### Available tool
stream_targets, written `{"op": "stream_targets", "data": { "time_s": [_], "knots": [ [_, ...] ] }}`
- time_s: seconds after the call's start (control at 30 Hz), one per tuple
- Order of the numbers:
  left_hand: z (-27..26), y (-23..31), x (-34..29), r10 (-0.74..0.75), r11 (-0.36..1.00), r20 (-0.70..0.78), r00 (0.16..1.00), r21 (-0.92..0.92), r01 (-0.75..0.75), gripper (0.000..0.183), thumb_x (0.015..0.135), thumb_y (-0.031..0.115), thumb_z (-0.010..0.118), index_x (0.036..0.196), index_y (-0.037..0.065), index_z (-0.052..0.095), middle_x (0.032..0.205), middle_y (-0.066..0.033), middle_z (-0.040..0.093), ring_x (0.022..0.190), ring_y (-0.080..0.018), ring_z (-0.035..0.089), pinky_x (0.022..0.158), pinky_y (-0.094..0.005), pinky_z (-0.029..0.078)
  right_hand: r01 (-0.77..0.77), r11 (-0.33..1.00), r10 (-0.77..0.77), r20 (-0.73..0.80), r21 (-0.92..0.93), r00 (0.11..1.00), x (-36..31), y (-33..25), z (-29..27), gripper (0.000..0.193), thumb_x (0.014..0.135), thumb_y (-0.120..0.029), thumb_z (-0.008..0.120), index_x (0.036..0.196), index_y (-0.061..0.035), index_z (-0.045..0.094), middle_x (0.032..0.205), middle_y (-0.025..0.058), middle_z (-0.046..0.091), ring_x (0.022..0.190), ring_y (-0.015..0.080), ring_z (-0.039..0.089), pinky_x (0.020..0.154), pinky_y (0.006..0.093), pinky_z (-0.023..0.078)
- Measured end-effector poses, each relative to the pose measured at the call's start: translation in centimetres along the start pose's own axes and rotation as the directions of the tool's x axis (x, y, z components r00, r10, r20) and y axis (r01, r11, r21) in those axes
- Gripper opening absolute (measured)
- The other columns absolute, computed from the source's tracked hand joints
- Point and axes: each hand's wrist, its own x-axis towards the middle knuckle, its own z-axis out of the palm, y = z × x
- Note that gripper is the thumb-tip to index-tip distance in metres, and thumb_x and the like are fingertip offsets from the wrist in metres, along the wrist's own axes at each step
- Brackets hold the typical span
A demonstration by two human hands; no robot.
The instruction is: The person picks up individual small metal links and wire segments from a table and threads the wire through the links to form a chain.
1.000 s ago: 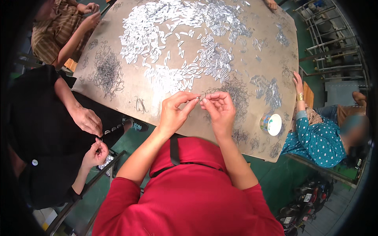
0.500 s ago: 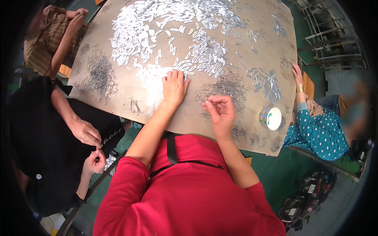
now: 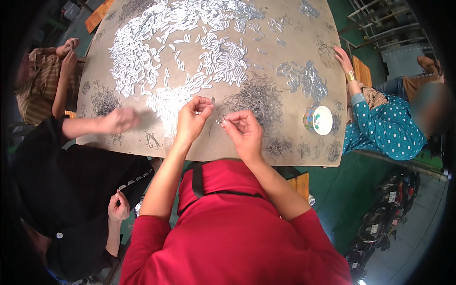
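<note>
My left hand (image 3: 194, 118) pinches one small, flat, elongated metal piece (image 3: 213, 101) between thumb and fingertips, above the near part of the table. Beside it, my right hand (image 3: 244, 134) is closed in a pinch on what looks like a thin wire piece (image 3: 219, 121), too small to make out fully. The two hands are close together but apart. Beyond my left hand spreads a large heap of silvery-white elongated pieces (image 3: 164, 102). A tangled pile of thin dark wire pieces (image 3: 260, 102) lies just past my right hand.
On the brown-covered table (image 3: 199, 151), a white-mouthed tub (image 3: 322, 120) lies at right near a smaller silvery heap (image 3: 311, 83). A co-worker's blurred hand (image 3: 121, 120) reaches over more wires (image 3: 103, 99) at left. Another person's hand (image 3: 343, 59) rests on the right edge.
My left hand has lifted off the silvery heap with one piece and come near my right hand. The co-worker at left has moved one hand from the lap to the table.
</note>
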Motion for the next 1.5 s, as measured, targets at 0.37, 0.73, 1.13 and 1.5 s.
{"op": "stream_targets", "data": {
  "time_s": [0.37,0.73,1.13,1.5],
  "knots": [
    [0.3,3.8,-3.5,0.021,0.949,-0.016,1.0,-0.316,-0.025,0.012,0.082,0.009,0.062,0.091,0.0,0.063,0.083,-0.0041,0.065,0.079,-0.008,0.058,0.07,-0.0214,0.043,0.076,0.997,-0.077,-0.033,-0.028,0.996,0.8,-0.8,0.6,0.012,0.078,0.002,0.062,0.084,0.0002,0.052,0.08,0.0054,0.062,0.073,0.0095,0.062,0.063,0.0217,0.051],
    [1.8,2.9,-2.9,0.277,0.936,-0.19,0.942,-0.166,-0.309,0.008,0.078,0.003,0.064,0.085,0.0,0.066,0.087,-0.0056,0.063,0.075,-0.0088,0.055,0.065,-0.021,0.043,0.109,0.974,-0.107,0.022,-0.2,0.994,1.8,-0.4,0.0,0.015,0.075,0.0,0.064,0.087,-0.0018,0.054,0.081,0.0068,0.062,0.071,0.0139,0.063,0.061,0.0248,0.052],
    [0.4,2.9,-1.3,0.347,0.92,-0.249,0.904,-0.097,-0.38,0.009,0.076,-0.001,0.065,0.085,0.0,0.065,0.088,-0.0079,0.062,0.076,-0.0109,0.055,0.07,-0.023,0.044,0.341,0.391,0.108,0.411,-0.855,0.905,17.3,3.3,-10.0,0.01,0.077,-0.013,0.061,0.087,-0.0138,0.06,0.086,0.004,0.058,0.08,0.0251,0.057,0.068,0.0356,0.045],
    [-0.1,2.3,-1.7,0.366,0.908,-0.276,0.889,-0.103,-0.406,0.01,0.077,0.0,0.065,0.087,0.0,0.065,0.089,-0.0079,0.062,0.078,-0.0113,0.055,0.07,-0.0232,0.044,0.601,0.17,0.187,0.624,-0.781,0.759,17.5,4.1,-10.4,0.007,0.078,-0.005,0.053,0.085,-0.0047,0.053,0.089,0.0123,0.055,0.082,0.033,0.055,0.069,0.039,0.044]
  ]
}}
